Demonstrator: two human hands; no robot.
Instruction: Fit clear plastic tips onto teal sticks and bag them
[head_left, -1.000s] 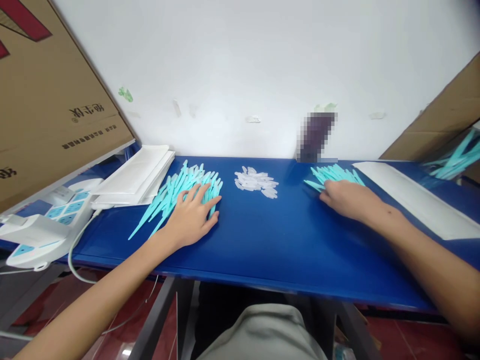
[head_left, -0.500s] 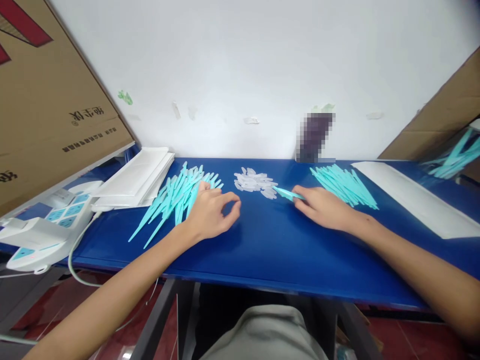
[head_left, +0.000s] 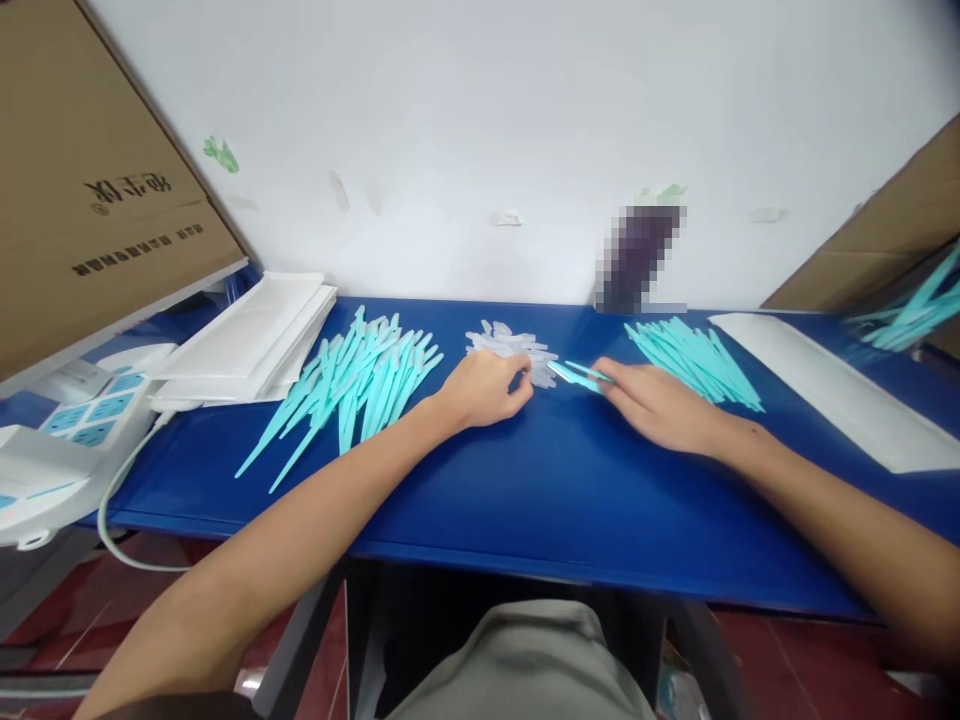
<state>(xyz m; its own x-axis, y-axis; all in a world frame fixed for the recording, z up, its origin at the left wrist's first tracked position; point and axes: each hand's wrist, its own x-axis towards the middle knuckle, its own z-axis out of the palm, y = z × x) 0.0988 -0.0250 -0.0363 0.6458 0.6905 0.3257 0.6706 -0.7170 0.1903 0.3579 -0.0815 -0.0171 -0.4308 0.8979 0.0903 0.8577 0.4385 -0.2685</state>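
My left hand (head_left: 487,388) is over the near side of a pile of translucent plastic caps (head_left: 501,338), its fingers curled and thumb bent toward the index finger. Whether a cap is between its fingertips is hidden. My right hand (head_left: 651,402) grips turquoise eyebrow razors (head_left: 576,376) by their handles, at least two, with the blade ends pointing left toward the caps. Left of the caps lies a heap of turquoise razors with pale caps over their ends (head_left: 367,375). Beyond my right hand is another pile of turquoise razors (head_left: 697,362).
White packets (head_left: 244,335) are stacked at the left by a white power strip (head_left: 112,410) with a cable. A white sheet (head_left: 840,390) lies at the right on the blue table (head_left: 555,500). Cardboard (head_left: 97,180) stands at the left; a white wall closes the back.
My left hand has moved right, from the capped razor heap to the translucent caps. My right hand stays near its place, the razors in it now fanned apart. The view has shifted slightly.
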